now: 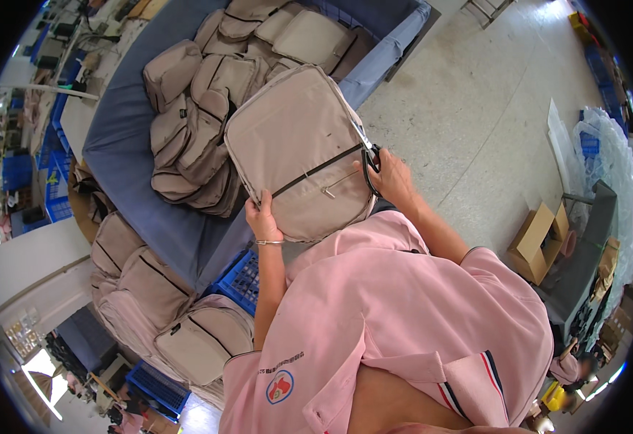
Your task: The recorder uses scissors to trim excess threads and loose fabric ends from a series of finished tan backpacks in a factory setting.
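A beige fabric bag (298, 137) with rounded corners is held up in front of me, its flat side facing up. Across it runs a dark zipper line, with a small metal zipper pull below that line. My left hand (264, 219) grips the bag's lower left edge, thumb on top and fingers underneath. In my right hand (392, 177) is a pair of scissors (368, 155) with black handles. The scissors' metal blades lie along the bag's right edge; whether they touch the fabric I cannot tell.
A large blue fabric-lined bin (124, 159) holds a pile of similar beige bags (197, 137). More bags (193, 336) are stacked at lower left, beside a blue plastic crate (244, 282). On the right stand an open cardboard box (537, 246) and a grey bench (584, 253).
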Tool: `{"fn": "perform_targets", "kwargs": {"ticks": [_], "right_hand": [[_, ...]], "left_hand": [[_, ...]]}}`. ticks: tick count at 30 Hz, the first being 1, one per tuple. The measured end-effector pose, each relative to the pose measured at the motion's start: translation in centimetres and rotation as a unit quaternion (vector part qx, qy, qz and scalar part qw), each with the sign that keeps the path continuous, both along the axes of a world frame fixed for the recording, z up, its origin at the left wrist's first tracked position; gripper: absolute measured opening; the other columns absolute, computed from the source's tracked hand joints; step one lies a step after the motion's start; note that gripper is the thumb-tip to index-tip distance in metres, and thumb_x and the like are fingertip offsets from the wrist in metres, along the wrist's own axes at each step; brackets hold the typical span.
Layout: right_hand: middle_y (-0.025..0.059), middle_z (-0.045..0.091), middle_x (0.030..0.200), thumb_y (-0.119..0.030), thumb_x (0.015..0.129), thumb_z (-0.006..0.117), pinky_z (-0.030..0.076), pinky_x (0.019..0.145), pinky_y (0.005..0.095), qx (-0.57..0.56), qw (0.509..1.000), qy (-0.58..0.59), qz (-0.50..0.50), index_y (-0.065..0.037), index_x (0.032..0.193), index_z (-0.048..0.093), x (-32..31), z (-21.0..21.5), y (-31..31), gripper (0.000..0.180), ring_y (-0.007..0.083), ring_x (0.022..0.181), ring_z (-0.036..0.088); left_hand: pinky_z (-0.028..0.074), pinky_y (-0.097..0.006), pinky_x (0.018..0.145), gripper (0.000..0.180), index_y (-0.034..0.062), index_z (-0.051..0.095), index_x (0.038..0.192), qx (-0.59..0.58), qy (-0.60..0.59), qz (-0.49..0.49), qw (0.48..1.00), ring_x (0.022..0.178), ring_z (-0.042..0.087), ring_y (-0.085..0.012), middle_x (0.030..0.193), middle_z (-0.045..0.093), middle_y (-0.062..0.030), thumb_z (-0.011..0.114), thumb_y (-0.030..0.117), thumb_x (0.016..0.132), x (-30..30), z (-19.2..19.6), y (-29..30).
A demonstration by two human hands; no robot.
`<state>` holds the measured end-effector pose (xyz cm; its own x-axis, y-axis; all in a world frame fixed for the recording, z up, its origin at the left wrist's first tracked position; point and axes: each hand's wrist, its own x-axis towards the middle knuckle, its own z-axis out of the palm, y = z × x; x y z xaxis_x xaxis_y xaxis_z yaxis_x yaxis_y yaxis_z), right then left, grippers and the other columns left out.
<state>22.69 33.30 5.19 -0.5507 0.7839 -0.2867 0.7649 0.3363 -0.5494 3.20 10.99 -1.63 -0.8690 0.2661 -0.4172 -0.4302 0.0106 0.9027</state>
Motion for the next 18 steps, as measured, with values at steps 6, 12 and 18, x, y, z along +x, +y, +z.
{"fn": "perform_targets", "kwargs": {"ticks": [6, 12, 18], "right_hand": [[0.0238, 0.065, 0.078, -0.058, 0.083, 0.064, 0.049, 0.068, 0.0477, 0.012, 1.0, -0.015, -0.021, 0.002, 0.086, 0.056, -0.2, -1.9, 0.3, 0.06, 0.042, 0.075, 0.064], [0.0228, 0.057, 0.07, -0.053, 0.087, 0.064, 0.044, 0.061, 0.0464, 0.042, 0.998, 0.033, -0.044, 0.0, 0.079, 0.049, 0.7, -2.9, 0.7, 0.056, 0.0414, 0.066, 0.057], [0.0225, 0.061, 0.077, -0.059, 0.087, 0.06, 0.047, 0.066, 0.0447, 0.043, 0.998, 0.049, -0.009, 0.001, 0.083, 0.051, -2.0, -1.7, 2.2, 0.061, 0.0407, 0.074, 0.061]], "left_hand": [[0.045, -0.028, 0.086, 0.036, -0.0022, 0.058, 0.111, 0.002, 0.004, -0.002, 1.0, 0.094, 0.056, -0.0134, 0.108, 0.063, -0.0063, 0.074, 0.018, 0.086, 0.0, -0.2, 0.0], [0.046, -0.028, 0.086, 0.034, -0.0017, 0.059, 0.11, 0.008, 0.021, -0.008, 1.0, 0.094, 0.056, -0.0122, 0.108, 0.063, -0.0062, 0.073, 0.018, 0.086, 0.3, -0.8, -0.1], [0.046, -0.027, 0.083, 0.033, -0.0026, 0.061, 0.108, -0.04, 0.078, -0.019, 0.996, 0.089, 0.057, -0.0116, 0.102, 0.065, -0.0056, 0.073, 0.019, 0.086, 0.8, -1.5, -0.4]]}}
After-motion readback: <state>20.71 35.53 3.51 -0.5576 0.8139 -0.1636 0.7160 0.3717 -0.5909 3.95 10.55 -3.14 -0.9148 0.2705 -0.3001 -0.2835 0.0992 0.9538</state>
